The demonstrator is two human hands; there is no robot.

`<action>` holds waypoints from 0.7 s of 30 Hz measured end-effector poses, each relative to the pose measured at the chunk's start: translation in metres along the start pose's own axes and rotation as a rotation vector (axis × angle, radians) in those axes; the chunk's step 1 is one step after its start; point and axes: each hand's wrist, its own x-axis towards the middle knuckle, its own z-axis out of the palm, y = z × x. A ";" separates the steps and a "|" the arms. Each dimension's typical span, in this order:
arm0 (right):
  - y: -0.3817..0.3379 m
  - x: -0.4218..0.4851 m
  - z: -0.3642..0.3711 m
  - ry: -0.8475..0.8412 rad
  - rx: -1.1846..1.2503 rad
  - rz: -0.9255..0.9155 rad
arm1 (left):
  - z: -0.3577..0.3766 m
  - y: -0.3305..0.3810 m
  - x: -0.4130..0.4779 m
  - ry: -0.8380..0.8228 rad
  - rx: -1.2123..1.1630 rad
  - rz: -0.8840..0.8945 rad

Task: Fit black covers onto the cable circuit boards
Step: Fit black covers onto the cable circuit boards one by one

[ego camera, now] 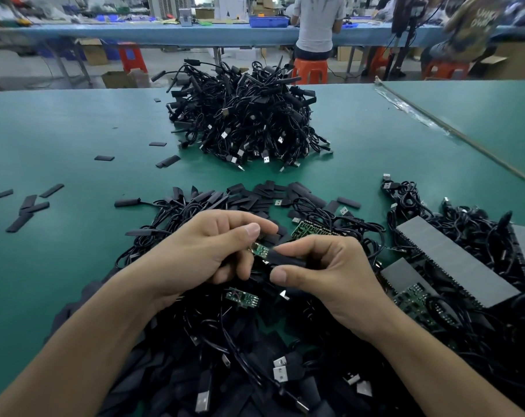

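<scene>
My left hand (207,248) pinches a small green circuit board (260,250) on a black cable. My right hand (324,266) pinches a black cover (285,257) whose open end sits over the board's right end. Both hands hover above a heap of black cables and loose covers (243,341). Another bare green board (242,297) lies just below the hands. More flat black covers (255,195) are strewn beyond the hands.
A tall pile of covered USB cables (246,121) stands in the middle of the green table (59,130). At the right lie cables with bare boards and grey strips (447,260). Stray covers (29,206) dot the left. People sit at a far bench.
</scene>
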 end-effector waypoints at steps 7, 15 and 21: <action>0.005 0.000 -0.001 0.115 -0.099 -0.020 | 0.003 0.000 0.001 -0.052 0.093 0.019; 0.005 0.000 0.000 0.150 -0.152 -0.076 | 0.005 -0.003 0.002 -0.042 0.169 0.061; 0.008 0.003 -0.001 0.247 -0.151 -0.102 | -0.004 -0.006 0.001 0.179 0.268 0.133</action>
